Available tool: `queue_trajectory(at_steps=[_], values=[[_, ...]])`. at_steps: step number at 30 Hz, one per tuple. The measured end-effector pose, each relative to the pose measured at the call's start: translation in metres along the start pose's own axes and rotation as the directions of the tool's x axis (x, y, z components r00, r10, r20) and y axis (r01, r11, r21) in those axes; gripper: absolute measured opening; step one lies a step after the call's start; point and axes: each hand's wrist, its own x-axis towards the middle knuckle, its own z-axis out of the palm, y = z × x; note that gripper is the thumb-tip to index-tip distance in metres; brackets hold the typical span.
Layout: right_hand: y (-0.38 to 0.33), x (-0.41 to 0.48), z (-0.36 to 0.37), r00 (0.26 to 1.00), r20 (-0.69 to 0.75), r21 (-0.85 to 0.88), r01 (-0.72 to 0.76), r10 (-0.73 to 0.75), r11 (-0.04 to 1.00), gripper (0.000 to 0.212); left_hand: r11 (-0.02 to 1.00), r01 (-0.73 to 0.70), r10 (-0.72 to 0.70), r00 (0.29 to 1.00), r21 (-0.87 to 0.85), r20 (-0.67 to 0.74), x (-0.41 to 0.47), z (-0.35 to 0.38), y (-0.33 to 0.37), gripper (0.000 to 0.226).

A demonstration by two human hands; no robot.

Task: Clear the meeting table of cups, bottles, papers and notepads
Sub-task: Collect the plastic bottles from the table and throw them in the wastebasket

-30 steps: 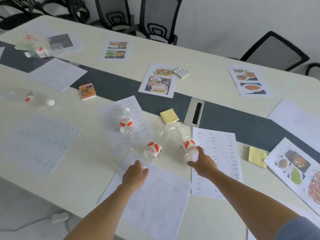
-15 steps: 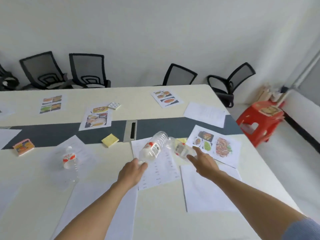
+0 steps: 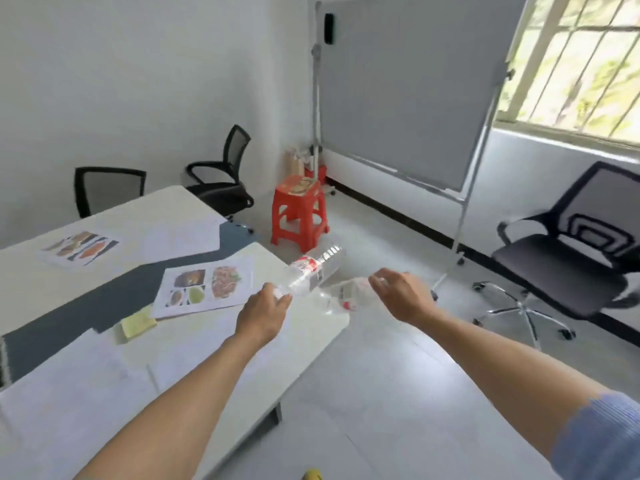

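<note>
clear red-labelled plastic bottle (image 3: 313, 268) in left hand (image 3: 261, 313), crumpled clear plastic bottle (image 3: 341, 296) in right hand (image 3: 403, 294), fingers (image 3: 384, 278) curled round both, past the cream tabletop (image 3: 194, 209) edge; advise firm, level carrying.

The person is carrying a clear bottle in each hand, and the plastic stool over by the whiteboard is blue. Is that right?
Not quite. The head view shows the stool by the whiteboard is red, not blue. The rest holds: the left hand grips one clear bottle and the right hand grips a second bottle.
</note>
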Motion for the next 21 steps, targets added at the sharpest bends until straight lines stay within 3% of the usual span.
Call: queue_trajectory(at_steps=[5, 11, 19, 21], values=[[0.112, -0.018, -0.049, 0.974, -0.111, -0.036, -0.203, 0.198, 0.979, 0.041, 0.978, -0.204, 0.208, 0.971, -0.044, 0.116, 0.036, 0.076, 0.112, 0.031], [0.243, -0.032, -0.087, 0.870, -0.156, -0.026, -0.478, 0.468, 0.878, 0.038, 0.920, -0.382, 0.388, 0.870, -0.084, 0.305, 0.080, 0.176, 0.235, 0.034], [0.387, -0.114, -0.107, 0.546, -0.173, 0.161, -0.805, 0.820, 0.570, 0.036, 0.808, -0.579, 0.532, 0.632, -0.114, 0.564, 0.056, 0.310, 0.389, 0.031], [0.429, -0.156, -0.107, 0.434, -0.129, 0.169, -0.876, 0.891, 0.451, 0.034, 0.768, -0.627, 0.544, 0.530, -0.131, 0.651, 0.028, 0.359, 0.427, 0.033]])
